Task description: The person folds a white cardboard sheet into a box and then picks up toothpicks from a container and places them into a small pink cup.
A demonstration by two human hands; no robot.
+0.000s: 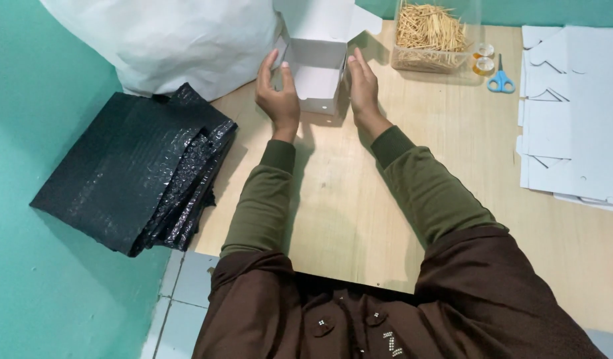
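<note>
A box point(317, 66) stands between both hands, bags point(130, 169) left, scissors point(500, 78) and card sheets point(572, 113) right

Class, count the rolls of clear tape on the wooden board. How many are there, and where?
2. Both rolls of clear tape sit by the clear container of wood shavings, left of the blue scissors: one farther back, one nearer. Others may be hidden.

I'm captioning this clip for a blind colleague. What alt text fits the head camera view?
Seen from above, a person's left hand and right hand press the two sides of an open white cardboard box on a wooden board. A stack of black plastic bags lies to the left; a clear tub of wooden sticks, blue scissors and flat white box blanks sit to the right.
</note>
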